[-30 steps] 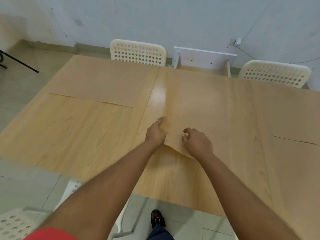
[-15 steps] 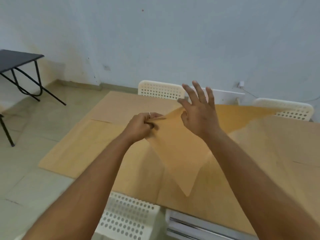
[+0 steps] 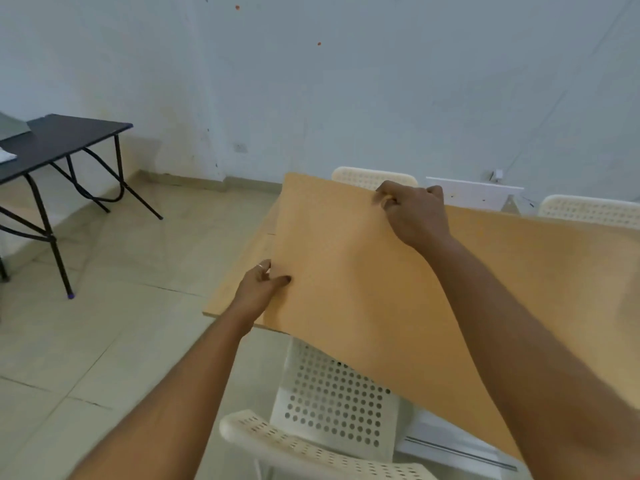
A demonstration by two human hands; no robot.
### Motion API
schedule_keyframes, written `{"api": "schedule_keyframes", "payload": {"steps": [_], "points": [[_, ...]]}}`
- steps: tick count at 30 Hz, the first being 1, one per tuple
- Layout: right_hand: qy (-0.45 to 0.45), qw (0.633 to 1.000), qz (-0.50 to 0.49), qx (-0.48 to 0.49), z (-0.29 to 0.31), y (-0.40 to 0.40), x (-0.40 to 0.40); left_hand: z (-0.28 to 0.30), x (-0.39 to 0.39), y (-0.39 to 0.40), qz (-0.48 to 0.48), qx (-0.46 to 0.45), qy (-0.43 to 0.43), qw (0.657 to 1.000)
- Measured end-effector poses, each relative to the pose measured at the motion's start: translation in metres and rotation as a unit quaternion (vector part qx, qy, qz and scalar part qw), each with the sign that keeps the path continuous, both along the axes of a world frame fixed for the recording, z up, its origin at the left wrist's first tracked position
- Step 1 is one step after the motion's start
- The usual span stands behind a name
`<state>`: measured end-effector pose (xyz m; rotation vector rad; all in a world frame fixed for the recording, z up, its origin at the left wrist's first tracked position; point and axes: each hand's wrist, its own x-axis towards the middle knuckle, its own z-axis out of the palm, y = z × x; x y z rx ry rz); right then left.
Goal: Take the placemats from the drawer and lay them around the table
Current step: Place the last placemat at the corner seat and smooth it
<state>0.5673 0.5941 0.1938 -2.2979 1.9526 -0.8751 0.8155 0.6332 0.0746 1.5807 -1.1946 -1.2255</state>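
A tan wood-grain placemat (image 3: 346,278) is lifted in the air over the wooden table (image 3: 540,258), tilted toward me and covering most of the tabletop's left part. My left hand (image 3: 259,289) pinches its left edge, thumb on top. My right hand (image 3: 412,213) grips its far top edge. The mat's lower edge hangs over the near chair. Any placemats lying on the table are hidden behind the held one.
A white perforated chair (image 3: 329,403) stands right below me at the table's near side. Two more white chairs (image 3: 374,176) (image 3: 588,209) and a white drawer unit (image 3: 474,194) line the far side. A black folding table (image 3: 52,143) stands at the left on tiled floor.
The placemat went from lying flat on the table to being lifted clear. My right hand, open at its edge half a second ago, now grips the top edge. My view swung up and left.
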Motion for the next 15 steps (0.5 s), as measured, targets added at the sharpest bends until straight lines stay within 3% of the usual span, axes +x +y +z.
{"api": "schedule_keyframes", "payload": {"steps": [3, 7, 11, 15], "points": [[-0.002, 1.0, 0.002, 0.013, -0.006, -0.008, 0.013, -0.016, 0.016, 0.002, 0.03, -0.004, 0.021, 0.999], [0.062, 0.998, 0.003, 0.017, -0.042, -0.039, 0.032, -0.029, 0.033, -0.013, 0.079, -0.007, 0.07, 0.994], [0.089, 0.996, -0.023, -0.015, -0.092, -0.062, 0.041, -0.043, 0.047, -0.043, 0.089, 0.055, 0.091, 0.99], [0.052, 0.995, -0.07, 0.044, -0.16, -0.069, 0.04, -0.065, 0.055, -0.082, 0.102, 0.126, 0.085, 0.983]]}}
